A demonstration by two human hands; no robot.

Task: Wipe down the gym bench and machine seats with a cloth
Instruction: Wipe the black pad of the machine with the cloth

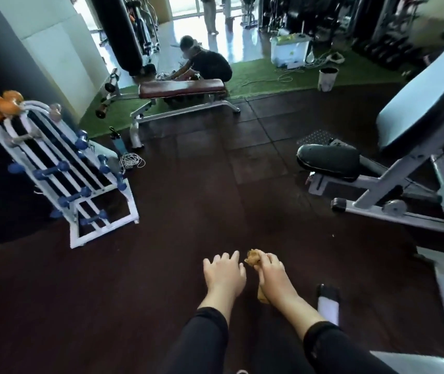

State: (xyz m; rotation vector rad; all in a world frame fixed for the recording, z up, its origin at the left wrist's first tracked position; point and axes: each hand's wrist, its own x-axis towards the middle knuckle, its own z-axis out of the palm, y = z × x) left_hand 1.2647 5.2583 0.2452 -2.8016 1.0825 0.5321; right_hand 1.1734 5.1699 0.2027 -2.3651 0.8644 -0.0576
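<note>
Head view: the person stands on dark floor mats, both hands held out low in front.
Cloth (253, 259): a crumpled tan cloth, gripped in the right hand (270, 276); one end sticks out past the fingers, another part shows under the wrist.
Left hand (223, 273): fingers relaxed and spread, holding nothing, just beside the cloth.
Bench (181, 89): a flat red-brown bench, far ahead and a little to the left, its long axis running left to right.
Machine seat (328, 159): a black seat ahead on the right, nearer than the bench and on the side of the hand with the cloth.
Way: bare floor lies between the hands and both seats.
Around: a dumbbell rack (61, 168) on the left; a crouching person (204, 63) behind the bench.
</note>
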